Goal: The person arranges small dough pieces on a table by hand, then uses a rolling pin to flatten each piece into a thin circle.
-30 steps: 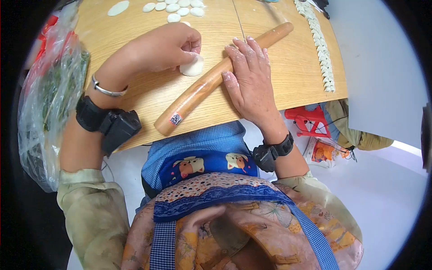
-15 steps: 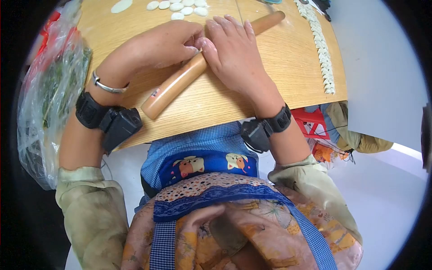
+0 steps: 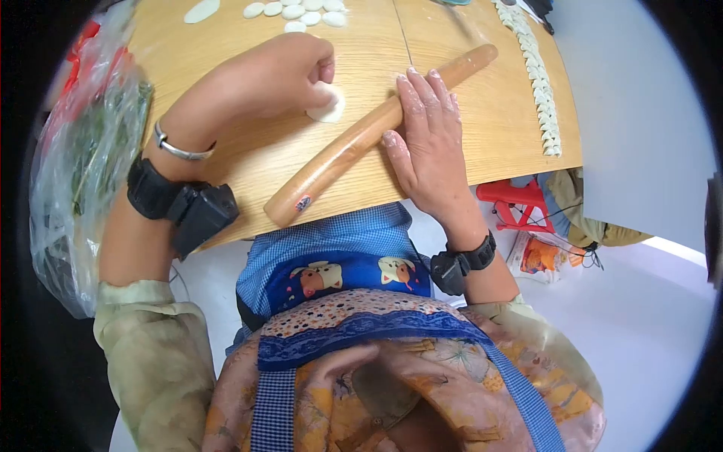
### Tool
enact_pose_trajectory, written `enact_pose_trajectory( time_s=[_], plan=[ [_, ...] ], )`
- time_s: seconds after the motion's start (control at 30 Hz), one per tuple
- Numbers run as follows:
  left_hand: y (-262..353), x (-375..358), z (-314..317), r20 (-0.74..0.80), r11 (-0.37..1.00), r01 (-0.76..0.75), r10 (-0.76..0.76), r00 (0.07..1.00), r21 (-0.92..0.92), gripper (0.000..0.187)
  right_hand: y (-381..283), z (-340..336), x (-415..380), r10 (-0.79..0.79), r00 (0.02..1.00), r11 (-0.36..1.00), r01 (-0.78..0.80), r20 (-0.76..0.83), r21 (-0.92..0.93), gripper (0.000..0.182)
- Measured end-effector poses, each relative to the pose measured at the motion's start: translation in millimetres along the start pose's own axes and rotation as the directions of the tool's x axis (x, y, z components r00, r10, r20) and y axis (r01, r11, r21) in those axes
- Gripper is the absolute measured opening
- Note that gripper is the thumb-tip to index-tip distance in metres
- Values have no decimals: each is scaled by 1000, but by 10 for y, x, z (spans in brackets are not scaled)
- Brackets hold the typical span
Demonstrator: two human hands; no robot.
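My left hand [image 3: 305, 79] pinches the edge of a small round dough wrapper [image 3: 329, 104] that lies on the wooden table [image 3: 226, 177]. Slanting across the table is a wooden rolling pin [image 3: 339, 160], its near end close to the table's front edge. My right hand [image 3: 429, 139] lies over the pin with its fingers stretched out and flat, dusted with flour. The wrapper sits just to the left of the pin, apart from it. My left fingertips partly cover the wrapper.
Several small dough discs [image 3: 292, 11] lie at the back, beside a larger flat dough piece [image 3: 201, 10]. A long row of folded dough pieces [image 3: 538, 83] runs along the right edge. A plastic bag with greens [image 3: 98, 151] is at left. A red stool [image 3: 520, 203] stands below right.
The rolling pin and my right hand have moved right and toward me, off the dough wrapper. The wrapper now shows, with my left fingers at its edge.
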State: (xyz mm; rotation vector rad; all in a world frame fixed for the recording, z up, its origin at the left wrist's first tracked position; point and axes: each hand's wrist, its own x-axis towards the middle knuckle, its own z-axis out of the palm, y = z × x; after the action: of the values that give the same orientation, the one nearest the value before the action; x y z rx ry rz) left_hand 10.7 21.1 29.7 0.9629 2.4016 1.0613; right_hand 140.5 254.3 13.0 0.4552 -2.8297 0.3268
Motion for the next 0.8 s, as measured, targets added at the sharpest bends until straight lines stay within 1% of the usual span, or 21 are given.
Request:
enact_pose_trajectory(
  time_s=[0.03, 0.17, 0.23, 0.27, 0.37, 0.43, 0.47, 0.53, 0.57, 0.63, 0.67, 0.73, 0.77, 0.8],
  plan=[
    [-1, -4, -2, -9, 994, -46, 47, 999, 97, 22, 4, 2, 3, 6, 1000, 1000, -6, -5, 0, 65],
    [2, -25, 10, 9, 998, -8, 7, 1000, 59, 26, 2, 16, 10, -11, 1000, 1000, 10, -13, -9, 65],
    [12, -67, 51, -154, 989, -67, 87, 984, 129, 23, -1, 14, 11, -16, 1000, 1000, 16, -20, -13, 65],
    [-15, -58, 56, -153, 989, -69, 88, 984, 127, 23, -6, 12, 11, -17, 1000, 1000, 17, -20, -12, 65],
    [12, -3, 7, -108, 985, -66, 84, 991, 157, 20, 5, 15, 2, -21, 1000, 1000, 21, -20, -5, 65],
    [68, 59, -54, 88, 982, 77, -94, 992, 172, 14, 6, 18, 6, -26, 999, 1000, 26, -21, 0, 65],
    [61, 61, -54, 88, 982, 78, -94, 992, 171, 14, 5, 17, 8, -27, 999, 1000, 27, -20, 0, 64],
    [33, 59, -50, 78, 999, 3, 0, 997, -36, 9, 5, 16, 10, -27, 999, 1000, 27, -20, -1, 64],
    [-11, 62, -38, 79, 999, 3, 0, 997, -36, 9, 6, 15, 10, -28, 999, 1000, 28, -22, 1, 65],
    [-20, 62, -29, 39, 941, -110, 129, 991, -319, 9, 9, 14, 9, -28, 999, 1000, 28, -24, 4, 65],
    [16, 47, -43, 40, 941, -110, 129, 991, -319, 9, 9, 13, 10, -30, 999, 1000, 30, -22, 1, 65],
    [99, -1, -81, 181, 847, 84, 15, 983, -525, 11, 13, 14, 10, -31, 999, 1000, 31, -20, -1, 65],
    [73, 10, -84, 182, 847, 84, 15, 983, -524, 11, 15, 14, 9, -32, 999, 999, 32, -22, 1, 65],
    [29, 25, -90, 246, 869, 107, 18, 969, -483, 11, 15, 15, 7, -33, 999, 999, 33, -23, 3, 65]
  ],
)
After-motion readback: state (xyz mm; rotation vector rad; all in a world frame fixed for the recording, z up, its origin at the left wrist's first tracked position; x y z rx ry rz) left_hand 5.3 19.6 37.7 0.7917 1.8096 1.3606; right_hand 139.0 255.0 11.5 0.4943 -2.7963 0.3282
